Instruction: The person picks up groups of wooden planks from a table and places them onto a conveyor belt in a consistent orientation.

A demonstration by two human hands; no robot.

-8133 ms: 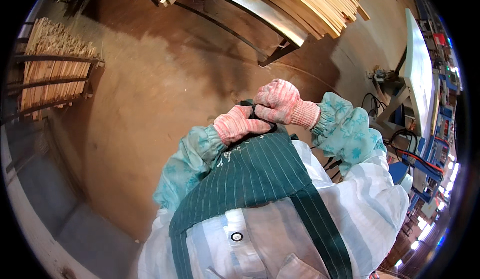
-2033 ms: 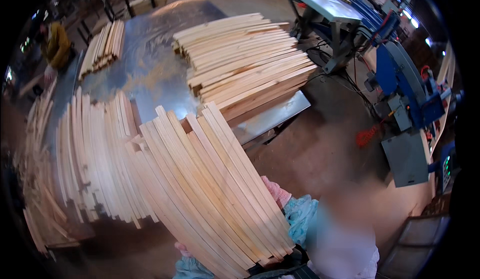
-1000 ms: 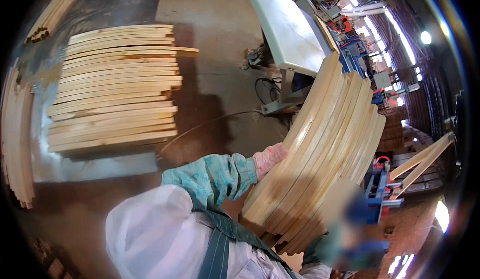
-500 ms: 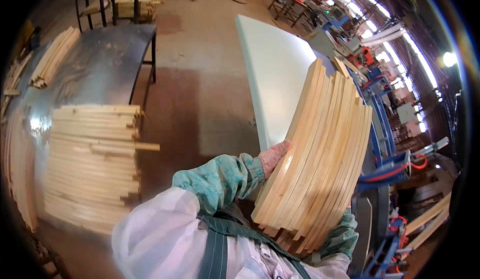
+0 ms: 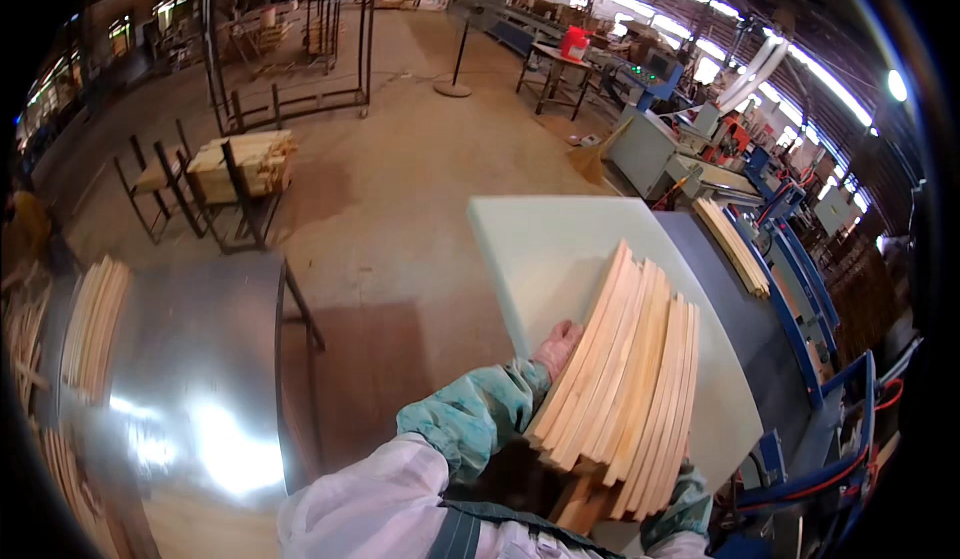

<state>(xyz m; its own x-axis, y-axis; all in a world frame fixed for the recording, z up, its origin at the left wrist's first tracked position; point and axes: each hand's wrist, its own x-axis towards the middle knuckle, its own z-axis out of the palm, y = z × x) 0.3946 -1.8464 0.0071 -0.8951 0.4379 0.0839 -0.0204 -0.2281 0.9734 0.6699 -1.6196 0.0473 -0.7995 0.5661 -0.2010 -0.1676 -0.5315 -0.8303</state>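
Observation:
A bundle of pale wooden strips (image 5: 620,369) is held in front of me, over the near part of a pale white-green tabletop (image 5: 535,249). The strips lie side by side with uneven ends. My left hand (image 5: 558,349) is closed on the bundle's left side, its thumb and knuckles showing. Along the right side, the bundle hides most of my right hand; its green sleeve (image 5: 682,507) reaches up against the strips there. Whether the bundle's underside touches the tabletop cannot be made out.
To the left stands a dark metal table (image 5: 200,329) with a stack of strips (image 5: 95,329) on it. More strips (image 5: 735,247) lie on a dark surface beside blue machinery (image 5: 790,269) at right. A rack with wood (image 5: 240,164) and a standing fan (image 5: 455,59) are farther off.
My view has tipped up, showing more of the far workshop. The bundle now lies farther over the pale tabletop, still between both hands. The large strip pile at left is mostly out of view.

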